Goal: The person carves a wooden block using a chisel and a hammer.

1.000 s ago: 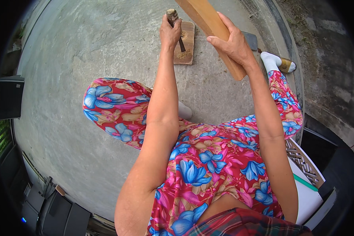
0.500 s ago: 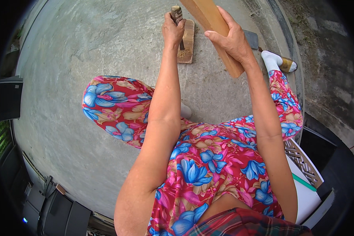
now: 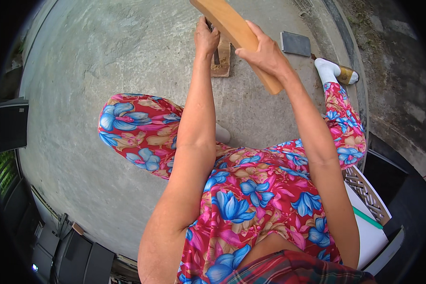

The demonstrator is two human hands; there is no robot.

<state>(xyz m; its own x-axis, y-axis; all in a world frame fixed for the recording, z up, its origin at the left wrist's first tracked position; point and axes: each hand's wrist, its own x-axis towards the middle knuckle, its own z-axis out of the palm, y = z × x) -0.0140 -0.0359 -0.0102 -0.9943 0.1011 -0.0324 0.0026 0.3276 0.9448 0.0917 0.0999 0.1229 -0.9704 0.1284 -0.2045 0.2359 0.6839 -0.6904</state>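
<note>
I sit on a concrete floor (image 3: 104,75) in flowered trousers, legs bent. My right hand (image 3: 265,52) grips a long wooden stick (image 3: 232,28) that slants up to the top edge of the picture. My left hand (image 3: 207,38) holds a thin dark metal tool (image 3: 216,56) upright on a small wooden block (image 3: 221,59) lying on the floor. The stick's upper part passes just right of my left hand. The top of the tool is hidden by my fingers.
A flat grey rectangular stone (image 3: 296,43) lies on the floor to the right of the block. A brown handle-like object (image 3: 346,75) rests by my white-socked right foot (image 3: 326,70). A white latticed crate (image 3: 369,203) stands at my right side. Dark boxes (image 3: 12,124) line the left edge.
My right hand has raised the stick higher and shifted it slightly left. The left hand still holds the tool on the block, now higher in the picture as my view shifted.
</note>
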